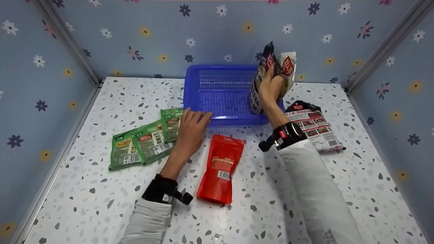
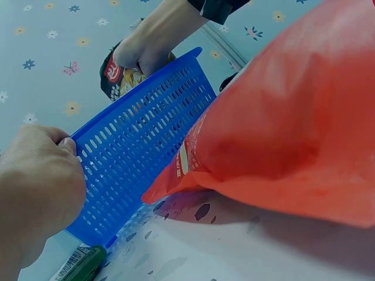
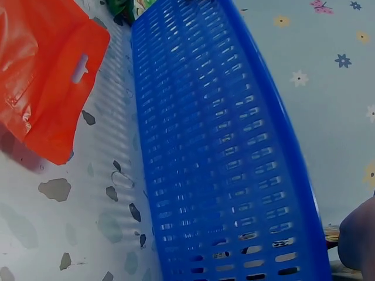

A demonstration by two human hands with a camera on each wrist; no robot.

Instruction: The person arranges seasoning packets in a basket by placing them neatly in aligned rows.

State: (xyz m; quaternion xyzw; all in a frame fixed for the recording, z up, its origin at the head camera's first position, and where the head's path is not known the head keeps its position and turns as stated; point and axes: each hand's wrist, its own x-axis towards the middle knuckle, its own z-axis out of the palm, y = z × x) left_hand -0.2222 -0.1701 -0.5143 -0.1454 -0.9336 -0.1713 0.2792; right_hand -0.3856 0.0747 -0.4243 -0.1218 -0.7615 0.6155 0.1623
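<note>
A blue plastic basket [image 1: 220, 121] with perforated walls stands at the back of the table. My left hand [image 1: 193, 130] holds its near rim at the left corner, and the left wrist view shows the thumb on the outer side. At the basket's right end, my right hand [image 1: 271, 89] grips a printed food bag [image 1: 256, 91] with a black top and red logo. The bag stands upright, its lower part inside the basket. Against it on the right is a second bag [image 1: 289, 67] with a white top, partly hidden by the hand.
Several green packets [image 1: 152, 144] overlap left of the basket. A red pouch [image 1: 220, 166] lies in front of it, between my forearms. Right of the basket, a black-and-white printed bag [image 1: 317, 127] lies flat, partly behind my right wrist. Flower-patterned walls [image 1: 220, 34] enclose the table.
</note>
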